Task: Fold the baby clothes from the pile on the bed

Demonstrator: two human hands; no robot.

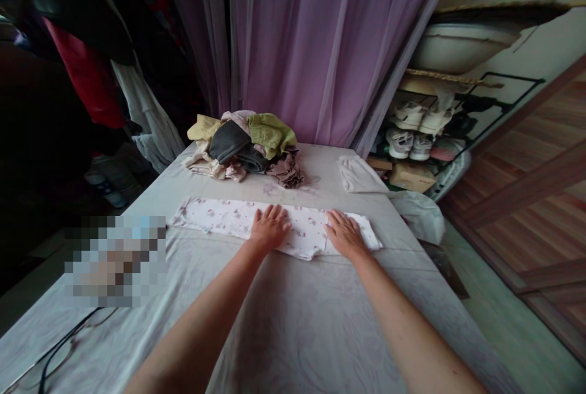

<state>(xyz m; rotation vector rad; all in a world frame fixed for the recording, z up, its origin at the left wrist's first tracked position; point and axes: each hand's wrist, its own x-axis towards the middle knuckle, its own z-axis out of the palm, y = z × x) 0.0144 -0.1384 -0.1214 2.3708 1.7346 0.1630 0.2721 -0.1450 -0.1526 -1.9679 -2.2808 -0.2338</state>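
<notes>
A white printed garment (224, 216), folded lengthwise into a long strip, lies across the cloth-covered table (293, 315). It looks like a pair of children's trousers, with small pinkish figures on it. My left hand (270, 226) rests flat on its middle, fingers spread. Farther right, my right hand (345, 233) lies flat near the garment's wider end, also with fingers stretched out. Neither hand grips the fabric. Beyond them sits a heap of crumpled clothes (231, 141) in yellow, dark grey, green, beige and brown. A folded white cloth (361, 174) lies at the back right.
Dark cables (68, 336) trail over the table's left side, below a pixelated patch. A purple curtain (293, 46) hangs behind the table. Shoes (407, 141) and a white basin (464, 46) stand on a rack at right. Clothes (85, 71) hang at left.
</notes>
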